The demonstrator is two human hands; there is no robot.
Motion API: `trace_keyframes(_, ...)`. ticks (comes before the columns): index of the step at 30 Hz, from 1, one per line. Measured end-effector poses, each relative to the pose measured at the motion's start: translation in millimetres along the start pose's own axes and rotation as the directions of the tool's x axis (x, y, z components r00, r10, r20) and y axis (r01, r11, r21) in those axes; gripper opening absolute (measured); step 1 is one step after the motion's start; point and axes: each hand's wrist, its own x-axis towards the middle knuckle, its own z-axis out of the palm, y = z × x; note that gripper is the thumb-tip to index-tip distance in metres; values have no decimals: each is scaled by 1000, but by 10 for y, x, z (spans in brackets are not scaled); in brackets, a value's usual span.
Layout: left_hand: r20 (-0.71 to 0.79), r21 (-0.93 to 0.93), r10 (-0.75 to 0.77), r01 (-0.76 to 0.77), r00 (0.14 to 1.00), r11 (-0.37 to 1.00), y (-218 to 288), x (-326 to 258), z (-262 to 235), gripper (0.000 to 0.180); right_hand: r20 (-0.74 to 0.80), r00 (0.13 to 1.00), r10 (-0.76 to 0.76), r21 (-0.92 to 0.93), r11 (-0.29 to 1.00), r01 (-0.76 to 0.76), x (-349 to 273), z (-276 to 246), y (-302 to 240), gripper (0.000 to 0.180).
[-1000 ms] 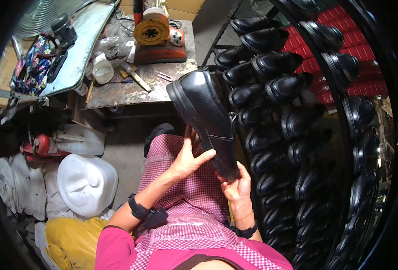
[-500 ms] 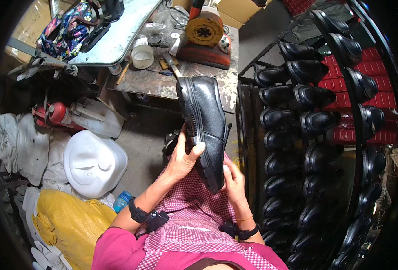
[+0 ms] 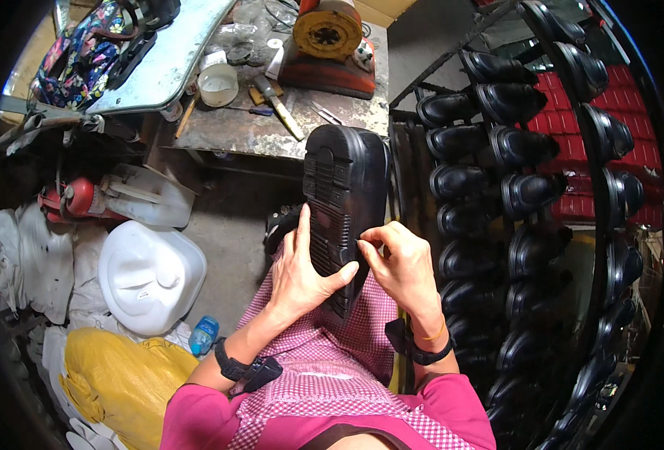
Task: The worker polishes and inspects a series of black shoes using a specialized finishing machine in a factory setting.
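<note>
A black leather shoe (image 3: 350,202) hangs in front of my lap, toe pointing away, its ridged sole turned up toward the left. My left hand (image 3: 299,274) grips it from the left, with the thumb across the sole near the heel and the fingers along the sole's edge. On the other side my right hand (image 3: 403,262) is closed in a pinch, thumb and forefinger meeting at the shoe's right edge. Whatever lies between those fingertips is too small to make out. Most of the upper is hidden by the sole.
Ahead stands a worn workbench (image 3: 234,135) with a red machine (image 3: 328,67), a round tub (image 3: 218,84) and a brush (image 3: 278,106). A rack of black shoes (image 3: 527,191) rises at the right. White jerrycan (image 3: 152,277) and yellow sack (image 3: 125,382) sit at the left.
The shoe has rolled so its sole faces up more. My right hand has moved up from the heel to the middle of the shoe's right edge. My left hand keeps its grip.
</note>
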Motion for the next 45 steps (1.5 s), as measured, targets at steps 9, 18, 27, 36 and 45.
trace_keyframes(9, -61, 141, 101, -92, 993, 986, -64, -28, 139, 110, 270, 959, 91, 156, 978, -137, 186, 20, 284, 9)
trace_keyframes(18, 18, 29, 42, -42, 999, 999, -53, 68, 89, 106, 427, 896, -121, 879, 290, -380, -90, -78, 272, 8)
trace_keyframes(27, 120, -563, 92, -8, 988, 827, 10, 191, 137, 91, -192, 839, 508, 777, 601, -186, -211, -109, 436, 26)
trace_keyframes(36, 252, -685, 140, 74, 958, 725, 109, 654, 391, 91, 584, 808, 81, 726, -496, -476, -589, 57, 261, 52)
trace_keyframes(45, 20, -239, 277, -265, 961, 934, 36, 869, 580, 41, 257, 780, 571, 964, -213, -162, 369, -70, 1024, 34)
